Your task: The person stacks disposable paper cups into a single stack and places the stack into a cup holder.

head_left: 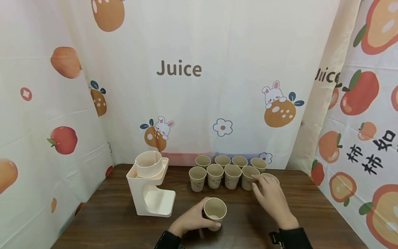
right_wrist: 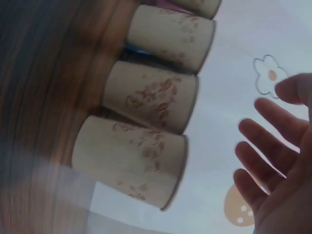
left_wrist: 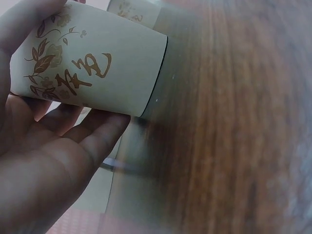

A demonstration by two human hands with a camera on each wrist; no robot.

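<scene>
Head view: one paper cup (head_left: pixel 215 211), held in your left hand (head_left: pixel 196 218), thumb and fingers curled round its side; best gripped lightly, as the wall could dent, with the rim kept level. Your right hand (head_left: pixel 273 197), grasping nothing, by the right end of the standing cups (head_left: pixel 233 178) on the worktop (head_left: pixel 113 209); touch uncertain.

Left wrist view: paper cup, against your fingers.

Right wrist view: standing cups, beside your loosely spread fingers.

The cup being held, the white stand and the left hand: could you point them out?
Held cup (left_wrist: pixel 100 61): left wrist view, on its printed side.
White stand (head_left: pixel 136 193): head view, on its upright side wall.
Left hand (head_left: pixel 194 218): head view, mid-hand.
</scene>
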